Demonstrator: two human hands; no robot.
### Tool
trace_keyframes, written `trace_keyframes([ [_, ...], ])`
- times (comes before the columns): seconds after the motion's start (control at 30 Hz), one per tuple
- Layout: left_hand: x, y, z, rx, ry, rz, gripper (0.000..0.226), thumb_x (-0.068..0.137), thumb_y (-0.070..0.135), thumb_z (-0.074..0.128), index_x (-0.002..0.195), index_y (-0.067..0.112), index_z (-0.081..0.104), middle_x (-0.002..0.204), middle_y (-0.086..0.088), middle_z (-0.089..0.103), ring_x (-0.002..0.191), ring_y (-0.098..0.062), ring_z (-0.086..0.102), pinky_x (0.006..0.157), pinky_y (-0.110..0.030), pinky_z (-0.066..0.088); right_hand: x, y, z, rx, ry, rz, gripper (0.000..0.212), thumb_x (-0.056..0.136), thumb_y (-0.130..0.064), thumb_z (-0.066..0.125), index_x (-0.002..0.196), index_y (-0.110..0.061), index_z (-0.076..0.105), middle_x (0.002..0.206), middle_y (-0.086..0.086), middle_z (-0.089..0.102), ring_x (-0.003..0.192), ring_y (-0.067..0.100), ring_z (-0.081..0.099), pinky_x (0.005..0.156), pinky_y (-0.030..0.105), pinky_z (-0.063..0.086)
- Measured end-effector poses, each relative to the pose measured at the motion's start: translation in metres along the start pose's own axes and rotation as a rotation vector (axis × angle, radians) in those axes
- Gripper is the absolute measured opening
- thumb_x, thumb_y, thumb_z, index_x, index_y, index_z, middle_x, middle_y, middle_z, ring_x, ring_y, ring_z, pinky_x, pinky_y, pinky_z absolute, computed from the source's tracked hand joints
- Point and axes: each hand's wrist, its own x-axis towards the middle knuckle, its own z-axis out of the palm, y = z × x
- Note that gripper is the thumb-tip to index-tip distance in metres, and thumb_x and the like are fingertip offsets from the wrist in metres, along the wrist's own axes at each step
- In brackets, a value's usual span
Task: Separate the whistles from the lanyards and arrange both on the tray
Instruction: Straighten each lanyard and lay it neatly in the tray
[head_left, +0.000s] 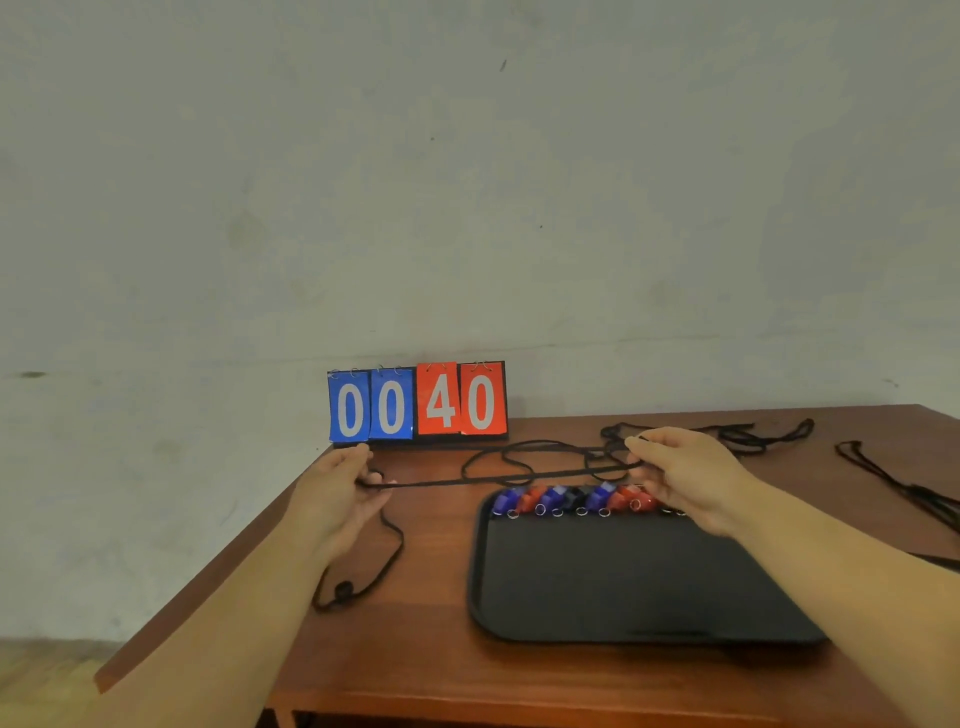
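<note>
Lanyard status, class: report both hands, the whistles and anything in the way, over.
Left hand, right hand both pinch one black lanyard, stretched between them. Whistles in a row at tray far edge. Loose lanyards on table behind.

Flip scoreboard (417, 402) reading 00 in blue, 40 in red, on brown wooden table (426, 649); pale wall (467, 182) behind

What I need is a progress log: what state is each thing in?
left hand: grips the held lanyard
right hand: pinches the same lanyard
held lanyard: stretched between both hands
whistles: detached, in a row along the tray's far edge
tray: holds whistles only
loose lanyards: lying on the table beyond the tray
scoreboard: upright, shows 00 40
</note>
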Motion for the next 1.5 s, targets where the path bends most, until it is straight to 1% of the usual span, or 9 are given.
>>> trace_keyframes([
  [0.13, 0.006, 0.004, 0.012, -0.202, -0.031, -0.081, 0.005, 0.103, 0.012, 0.056, 0.100, 0.011, 0.059, 0.073, -0.002, 0.048, 0.056, -0.009, 0.041, 0.068, -0.030, 0.050, -0.015, -0.005, -0.022, -0.151, -0.177, 0.013, 0.014, 0.093, -0.015, 0.073, 0.106, -0.010, 0.075, 0.094, 0.009, 0.078, 0.080, 0.015, 0.071, 0.075, 0.028, 0.058],
  [0.4, 0.012, -0.008, 0.024, -0.108, -0.034, -0.134, 0.010, 0.105, 0.027, 0.053, 0.101, 0.018, 0.056, 0.071, 0.002, 0.053, 0.056, -0.007, 0.043, 0.040, -0.018, 0.041, -0.034, -0.005, -0.044, -0.278, -0.288, -0.017, 0.017, 0.089, -0.012, 0.076, 0.105, -0.017, 0.078, 0.092, 0.007, 0.077, 0.082, 0.014, 0.068, 0.082, 0.029, 0.056],
  [0.67, 0.017, -0.017, 0.022, 0.015, -0.047, -0.142, 0.013, 0.105, 0.026, 0.055, 0.095, 0.018, 0.056, 0.067, 0.003, 0.052, 0.053, -0.006, 0.040, 0.043, -0.020, 0.037, -0.042, -0.015, -0.044, 0.202, -0.316, 0.031, 0.004, 0.092, -0.007, 0.066, 0.093, -0.010, 0.066, 0.073, 0.005, 0.063, 0.065, 0.013, 0.060, 0.061, 0.024, 0.054],
  [0.93, 0.001, -0.023, 0.026, 0.167, -0.089, -0.131, 0.015, 0.104, 0.025, 0.056, 0.097, 0.013, 0.060, 0.071, -0.002, 0.052, 0.056, -0.010, 0.039, 0.055, -0.026, 0.036, -0.040, -0.031, -0.035, 0.489, -0.290, -0.079, 0.013, 0.088, -0.007, 0.064, 0.096, -0.017, 0.066, 0.077, 0.001, 0.068, 0.064, 0.012, 0.063, 0.050, 0.021, 0.050],
  [1.03, -0.004, -0.025, 0.026, 0.215, -0.110, -0.132, 0.017, 0.104, 0.026, 0.055, 0.098, 0.012, 0.060, 0.070, -0.001, 0.051, 0.055, -0.011, 0.039, 0.054, -0.027, 0.035, -0.039, -0.034, -0.033, 0.515, -0.295, -0.100, 0.022, 0.097, -0.003, 0.058, 0.104, -0.018, 0.071, 0.075, 0.001, 0.068, 0.063, 0.012, 0.062, 0.052, 0.022, 0.051],
  [1.23, -0.006, -0.026, 0.020, 0.254, -0.108, -0.119, 0.017, 0.104, 0.025, 0.055, 0.102, 0.010, 0.063, 0.070, -0.001, 0.052, 0.054, -0.011, 0.038, 0.052, -0.027, 0.033, -0.047, -0.045, -0.034, 0.452, -0.267, -0.142, 0.026, 0.074, 0.003, 0.072, 0.091, -0.016, 0.071, 0.079, 0.004, 0.072, 0.068, 0.013, 0.069, 0.059, 0.021, 0.057],
  [1.33, -0.005, -0.026, 0.017, 0.249, -0.106, -0.110, 0.017, 0.104, 0.024, 0.055, 0.103, 0.009, 0.063, 0.070, -0.001, 0.052, 0.054, -0.010, 0.038, 0.051, -0.026, 0.032, -0.049, -0.046, -0.034, 0.322, -0.175, -0.160, 0.024, 0.086, 0.008, 0.069, 0.096, -0.014, 0.069, 0.081, 0.003, 0.076, 0.070, 0.011, 0.071, 0.061, 0.020, 0.057],
  [1.43, -0.007, -0.025, 0.016, 0.274, -0.104, -0.090, 0.018, 0.105, 0.024, 0.055, 0.104, 0.008, 0.064, 0.071, -0.002, 0.052, 0.055, -0.011, 0.039, 0.051, -0.026, 0.033, -0.049, -0.045, -0.033, 0.180, -0.067, -0.154, 0.004, 0.094, -0.008, 0.070, 0.098, -0.011, 0.069, 0.083, 0.005, 0.077, 0.069, 0.010, 0.072, 0.066, 0.022, 0.056],
  [1.5, -0.008, -0.024, 0.014, 0.315, -0.109, -0.074, 0.021, 0.105, 0.025, 0.056, 0.106, 0.006, 0.064, 0.071, -0.002, 0.051, 0.055, -0.011, 0.038, 0.051, -0.027, 0.034, -0.048, -0.044, -0.034, 0.126, -0.011, -0.147, 0.010, 0.095, -0.021, 0.071, 0.094, -0.011, 0.069, 0.079, 0.005, 0.076, 0.068, 0.010, 0.071, 0.064, 0.023, 0.054],
])
